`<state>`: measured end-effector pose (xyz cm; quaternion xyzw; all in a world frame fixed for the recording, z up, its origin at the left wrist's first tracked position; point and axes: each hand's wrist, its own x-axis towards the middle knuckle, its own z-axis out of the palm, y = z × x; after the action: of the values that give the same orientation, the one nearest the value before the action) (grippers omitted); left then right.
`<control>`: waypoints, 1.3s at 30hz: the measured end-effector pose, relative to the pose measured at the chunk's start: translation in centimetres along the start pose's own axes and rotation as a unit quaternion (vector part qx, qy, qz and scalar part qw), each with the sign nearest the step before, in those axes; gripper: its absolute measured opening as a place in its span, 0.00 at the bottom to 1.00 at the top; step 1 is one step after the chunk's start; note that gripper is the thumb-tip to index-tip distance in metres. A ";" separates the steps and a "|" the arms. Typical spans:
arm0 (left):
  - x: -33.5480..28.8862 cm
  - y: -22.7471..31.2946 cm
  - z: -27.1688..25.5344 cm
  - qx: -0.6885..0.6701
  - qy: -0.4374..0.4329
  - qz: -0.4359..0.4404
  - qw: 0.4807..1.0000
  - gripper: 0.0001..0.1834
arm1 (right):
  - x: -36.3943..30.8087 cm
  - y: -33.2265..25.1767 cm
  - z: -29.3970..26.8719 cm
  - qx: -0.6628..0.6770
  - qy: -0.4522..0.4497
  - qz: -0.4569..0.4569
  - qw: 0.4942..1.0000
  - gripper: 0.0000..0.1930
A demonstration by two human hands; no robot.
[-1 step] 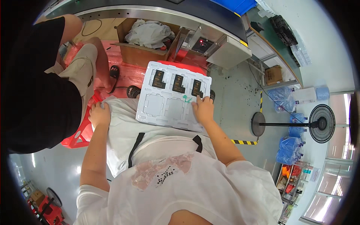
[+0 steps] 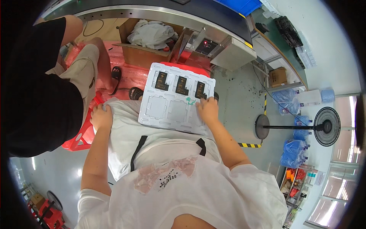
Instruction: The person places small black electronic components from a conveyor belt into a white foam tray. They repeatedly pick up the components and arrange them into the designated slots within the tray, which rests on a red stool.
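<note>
A white moulded plastic tray [image 2: 143, 114] lies on my lap. Three black L-shaped batteries sit in its far row of pockets: a left one [image 2: 161, 81], a middle one [image 2: 182, 85] and a right one [image 2: 200, 90]. Green marking shows below the right two. My right hand [image 2: 208, 110] lies over the tray's right edge, its fingers slightly apart and their tips at the near end of the right battery; it hides part of the near right pocket. On my left thigh rests my left hand [image 2: 101, 117], open, holding nothing that I can see.
A person's leg [image 2: 85, 68] is close on my left, by a red stool [image 2: 78, 140]. Ahead, an open cardboard box [image 2: 139, 56] holds white plastic bags under a metal-edged conveyor [image 2: 160, 18]. To the right are a standing fan [image 2: 326, 126] and wrapped blue water bottles [image 2: 294, 147].
My right hand has shifted very slightly to the right on the tray, its fingertips still by the right battery. The left hand and the batteries stay in place.
</note>
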<state>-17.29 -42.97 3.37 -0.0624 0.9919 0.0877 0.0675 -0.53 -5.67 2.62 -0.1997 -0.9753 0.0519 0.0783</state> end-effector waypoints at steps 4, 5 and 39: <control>0.0 -0.4 0.4 -0.005 0.010 0.004 1.000 0.25 | 7.5 -2.6 -8.3 0.213 0.071 -0.037 0.974 0.13; 0.1 -0.3 0.5 -0.003 0.008 0.002 1.000 0.25 | 9.7 -3.4 -10.5 0.243 0.153 -0.109 0.952 0.10; 0.7 -2.0 0.8 -0.020 -0.017 -0.045 0.999 0.25 | 0.4 -10.2 -2.6 0.559 -0.321 0.289 0.708 0.16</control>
<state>-17.65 -44.82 2.13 -0.1070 0.9848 0.1057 0.0868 -4.37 -14.64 6.60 -0.3629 -0.6289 0.6685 -0.1612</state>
